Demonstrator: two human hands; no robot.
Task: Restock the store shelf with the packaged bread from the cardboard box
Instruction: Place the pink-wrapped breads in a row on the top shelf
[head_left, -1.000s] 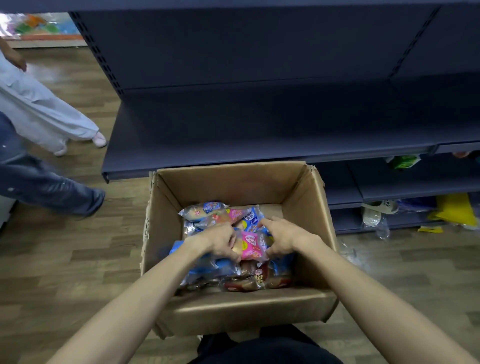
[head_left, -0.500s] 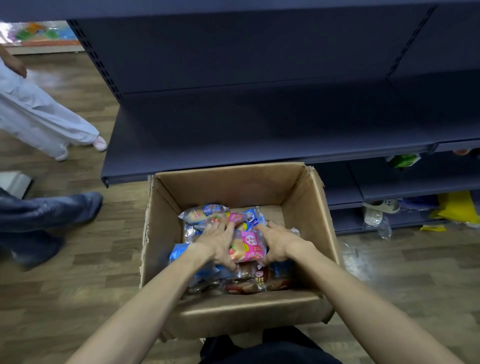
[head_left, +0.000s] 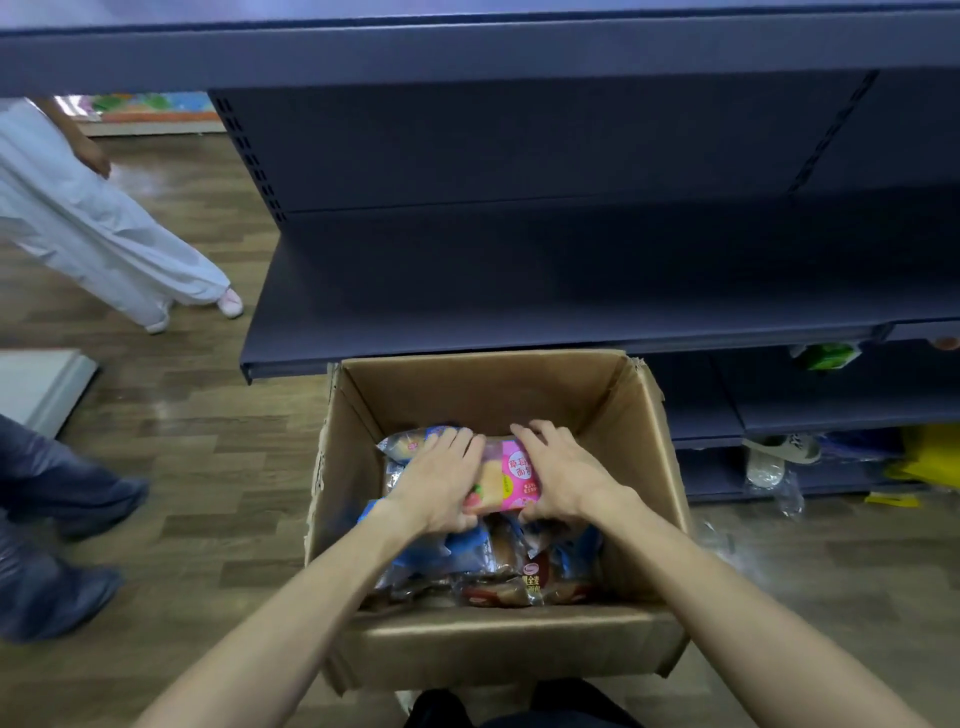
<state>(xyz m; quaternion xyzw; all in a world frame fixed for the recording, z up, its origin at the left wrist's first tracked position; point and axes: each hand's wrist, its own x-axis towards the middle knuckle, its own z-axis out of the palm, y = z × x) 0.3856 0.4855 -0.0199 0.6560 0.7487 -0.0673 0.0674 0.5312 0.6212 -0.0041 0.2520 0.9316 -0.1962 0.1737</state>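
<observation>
Both hands have closed in on a pink bread packet (head_left: 511, 475), lifting it slightly inside the cardboard box (head_left: 498, 644). Left hand (head_left: 439, 480) and right hand (head_left: 563, 475) curl round its ends. Its Chinese lettering is partly covered.

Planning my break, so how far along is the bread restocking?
Barely begun. Done: nothing; the dark shelf above the cardboard box shows no bread. In hand: the left hand and right hand hold a pink bread pack between them, inside the box. Left: that pack and the other bread packs beneath it.

Wood-look floor (head_left: 171, 467), bystander's white trousers (head_left: 88, 228), blue jeans (head_left: 47, 519), yellow bag (head_left: 930, 457)
</observation>
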